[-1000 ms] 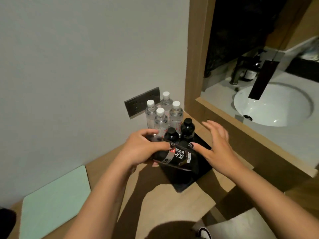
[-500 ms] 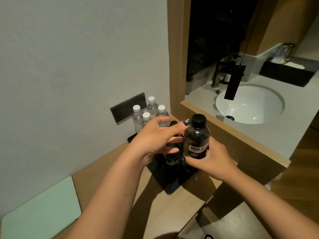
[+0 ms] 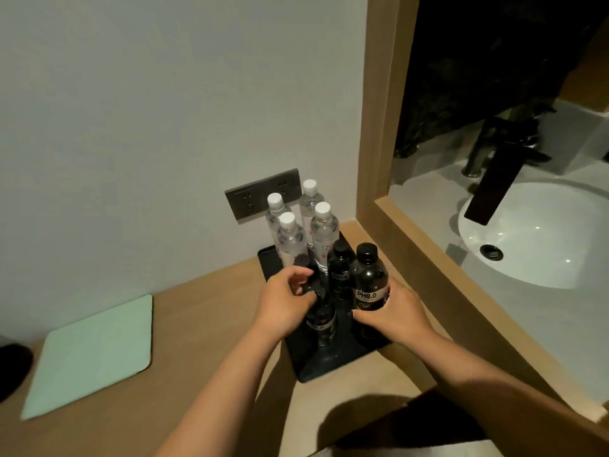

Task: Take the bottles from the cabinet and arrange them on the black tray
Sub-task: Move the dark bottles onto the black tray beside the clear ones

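Head view: black tray at centre frame, lying on a wooden counter against a pale wall. Four clear bottles with white caps standing upright in a cluster at the tray's far end, just in front of a dark wall socket plate. Nearer, three dark bottles with black caps on the tray: one upright behind, one labelled "PH8.0" at centre right, one lower down at centre. Right hand wrapped round the lower part of the "PH8.0" bottle, grasping it upright. Left hand curled over the top of the lower dark bottle, gripping it around the cap. Pale green mat lying flat on the counter at lower left, well apart from the tray. Beyond a wooden frame at right, a white round basin with a dark faucet above it.
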